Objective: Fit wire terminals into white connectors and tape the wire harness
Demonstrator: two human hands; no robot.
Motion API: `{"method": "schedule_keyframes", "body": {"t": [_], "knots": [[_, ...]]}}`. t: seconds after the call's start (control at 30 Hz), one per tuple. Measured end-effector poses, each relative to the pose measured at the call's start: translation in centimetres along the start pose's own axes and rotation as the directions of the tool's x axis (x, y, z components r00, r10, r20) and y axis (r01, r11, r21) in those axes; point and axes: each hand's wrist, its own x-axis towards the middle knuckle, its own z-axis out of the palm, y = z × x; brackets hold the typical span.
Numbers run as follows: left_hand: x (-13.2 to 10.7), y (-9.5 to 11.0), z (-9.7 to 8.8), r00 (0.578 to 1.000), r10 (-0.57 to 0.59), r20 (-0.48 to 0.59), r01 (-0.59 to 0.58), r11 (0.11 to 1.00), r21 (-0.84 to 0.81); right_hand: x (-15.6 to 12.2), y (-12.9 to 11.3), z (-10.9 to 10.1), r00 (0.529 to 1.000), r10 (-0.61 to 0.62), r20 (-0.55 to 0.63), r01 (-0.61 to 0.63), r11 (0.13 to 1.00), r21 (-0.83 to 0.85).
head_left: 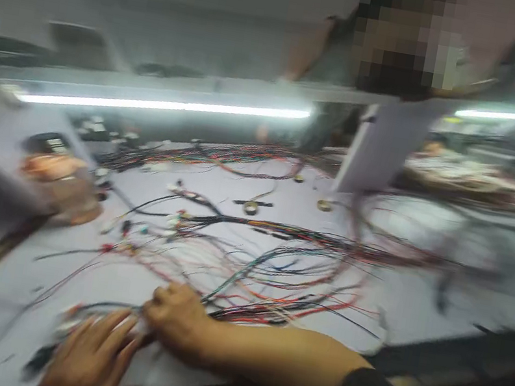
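The picture is smeared by motion. My right hand (177, 321) lies at the near edge of the white bench (416, 305), fingers curled into a fist over a bundle of coloured wires (262, 312). My left hand (90, 353) lies just left of it, fingers stretched out flat on the same wire bundle's left end, beside small white connectors (68, 319). A large wire harness (280, 233) of red, black, green and blue wires spreads across the bench beyond both hands.
Another person is across the bench at the top right, behind a white upright panel (383, 148). Small tape rolls (250, 207) lie mid-bench. A blurred brownish object (64, 184) is at the left. Light strips (163, 105) run above the far edge.
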Motion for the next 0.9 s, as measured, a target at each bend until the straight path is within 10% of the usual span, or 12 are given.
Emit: {"method": "schedule_keyframes", "body": {"t": [0.3, 0.6, 0.9], "knots": [[5.8, -6.3, -2.0, 0.964, -0.252, 0.083, 0.23, 0.951, 0.206, -0.4, -0.6, 0.9, 0.998, 0.046, -0.049, -0.046, 0.999, 0.002], [12.5, -15.6, 2.6, 0.794, -0.529, 0.299, 0.406, 0.828, 0.388, -0.4, -0.5, 1.3, 0.995, 0.051, -0.091, -0.051, 0.999, 0.001], [18.1, -19.3, 7.3, 0.619, -0.655, 0.434, 0.457, 0.749, 0.48, -0.4, -0.3, 1.7, 0.991, 0.051, -0.122, -0.051, 0.999, 0.006]]}}
